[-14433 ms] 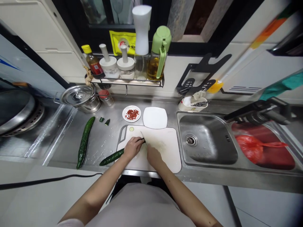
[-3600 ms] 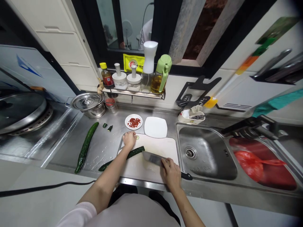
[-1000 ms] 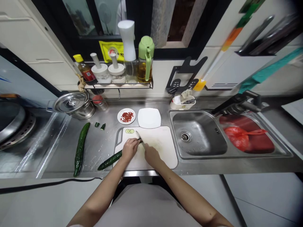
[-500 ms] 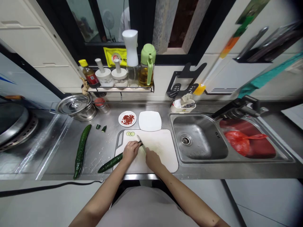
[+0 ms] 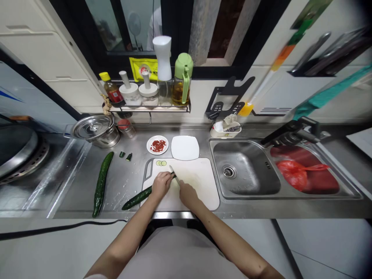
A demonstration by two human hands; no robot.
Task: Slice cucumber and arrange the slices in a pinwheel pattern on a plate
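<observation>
My left hand (image 5: pixel 161 183) is closed over a dark green cucumber (image 5: pixel 136 199) that lies slantwise across the left part of the white cutting board (image 5: pixel 203 182). My right hand (image 5: pixel 187 194) grips a knife (image 5: pixel 174 174), its blade at the cucumber's cut end just beside my left fingertips. Several round cucumber slices (image 5: pixel 161 163) overlap near the board's upper left corner. To the left, a second, whole cucumber (image 5: pixel 102 185) rests on the steel counter. Two small cucumber ends (image 5: pixel 128 157) lie above it. My left palm hides the middle of the held cucumber.
Behind the board stand a small plate (image 5: pixel 152 149) of chopped red pieces and a white square plate (image 5: pixel 185 148). A steel pot (image 5: pixel 106 138) is at the back left. On the right, the double sink (image 5: pixel 247 190) holds a red bag (image 5: pixel 292 176). A bottle rack (image 5: pixel 171 110) hangs above.
The view has shifted slightly. Both hands keep nearly the same place, with the knife still at the cucumber's end.
</observation>
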